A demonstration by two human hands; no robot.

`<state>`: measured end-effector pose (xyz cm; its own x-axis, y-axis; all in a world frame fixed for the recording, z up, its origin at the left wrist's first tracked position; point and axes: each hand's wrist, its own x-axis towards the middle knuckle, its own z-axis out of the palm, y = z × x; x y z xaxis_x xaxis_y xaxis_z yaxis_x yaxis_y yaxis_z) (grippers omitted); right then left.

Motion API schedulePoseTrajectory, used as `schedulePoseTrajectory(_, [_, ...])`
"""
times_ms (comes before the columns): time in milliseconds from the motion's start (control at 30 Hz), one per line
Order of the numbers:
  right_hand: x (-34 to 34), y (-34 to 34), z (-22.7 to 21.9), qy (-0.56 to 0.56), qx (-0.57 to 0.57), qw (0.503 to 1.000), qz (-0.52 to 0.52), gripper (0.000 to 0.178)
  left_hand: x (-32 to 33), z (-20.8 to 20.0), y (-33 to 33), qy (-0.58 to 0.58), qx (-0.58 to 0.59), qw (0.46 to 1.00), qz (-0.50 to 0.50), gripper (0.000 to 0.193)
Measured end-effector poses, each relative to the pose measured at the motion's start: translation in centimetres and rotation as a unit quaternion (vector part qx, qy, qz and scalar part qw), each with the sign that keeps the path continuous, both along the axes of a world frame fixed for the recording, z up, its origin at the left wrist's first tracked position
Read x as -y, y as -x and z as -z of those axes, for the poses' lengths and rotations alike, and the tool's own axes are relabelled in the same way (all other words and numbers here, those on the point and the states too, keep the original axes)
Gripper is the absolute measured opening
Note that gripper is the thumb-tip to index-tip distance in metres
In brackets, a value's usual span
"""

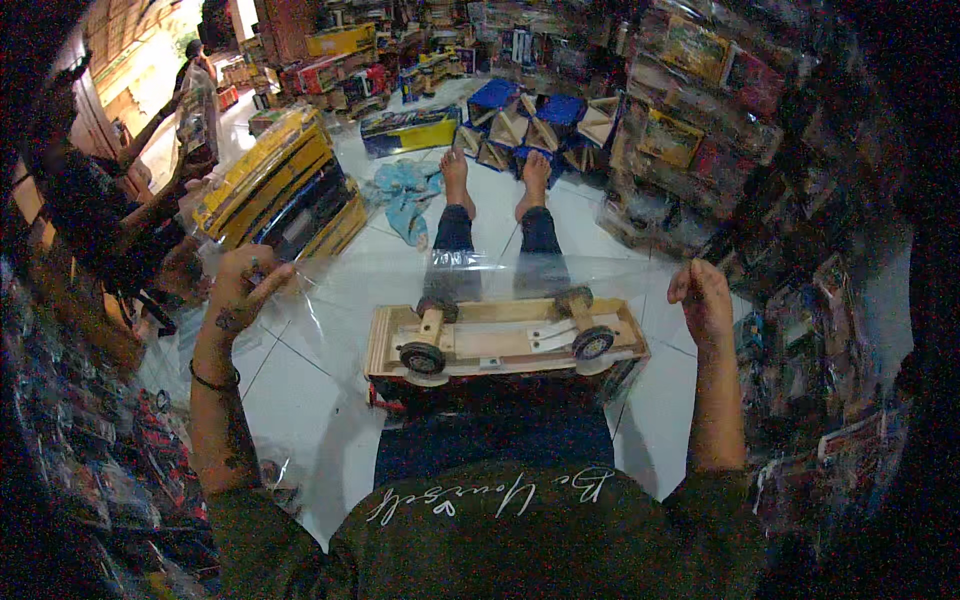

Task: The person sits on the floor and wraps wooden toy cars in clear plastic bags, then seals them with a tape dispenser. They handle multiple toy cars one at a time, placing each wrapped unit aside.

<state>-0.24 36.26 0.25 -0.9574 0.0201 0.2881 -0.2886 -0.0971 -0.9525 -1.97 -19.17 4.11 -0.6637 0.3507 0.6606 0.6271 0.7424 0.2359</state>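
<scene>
Both hands pinch a clear plastic sheet taut, left hand and right hand at opposite edges; a wooden toy car lies upside down between them on the lap.

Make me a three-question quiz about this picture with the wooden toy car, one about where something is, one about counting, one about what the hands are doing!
1. Where is the wooden toy car?
A. On the person's lap
B. On a shelf
C. In a blue box

2. How many wheels of the car can be seen?
A. One
B. Two
C. Four

3. What are the left hand and the right hand doing?
A. Resting flat on the floor
B. Each has a grip on the clear plastic sheet
C. Holding a hammer

Answers:
1. A, the car lies upside down across the thighs of the seated person.
2. C, two black wheels face the camera and two more show behind.
3. B, both hands are raised and pinch the sheet stretched over the car.
</scene>
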Motion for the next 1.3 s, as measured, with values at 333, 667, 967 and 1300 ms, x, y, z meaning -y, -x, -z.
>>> schedulePoseTrajectory(333, [3.5, 4.1, -13.2, -0.128, -0.205, 0.938, 0.249, 0.025, 2.6, 0.1, 0.4, -0.079, -0.091, 0.983, -0.139, 0.02])
schedulePoseTrajectory(667, [20.3, 8.0, -16.4, -0.512, -0.418, 0.749, 0.04, 0.021, -18.5, 2.1, 8.3, -0.086, 0.091, 0.985, 0.119, 0.105])
schedulePoseTrajectory(967, [24.5, 10.9, -9.4, -0.574, -0.429, 0.674, -0.183, 0.024, -25.0, 5.3, 5.1, -0.219, 0.138, 0.924, 0.283, 0.044])
schedulePoseTrajectory(1300, [13.6, 12.7, -12.2, -0.782, -0.194, 0.522, -0.28, 0.041, -15.2, 11.8, 11.0, -0.396, 0.213, 0.873, -0.19, 0.034])
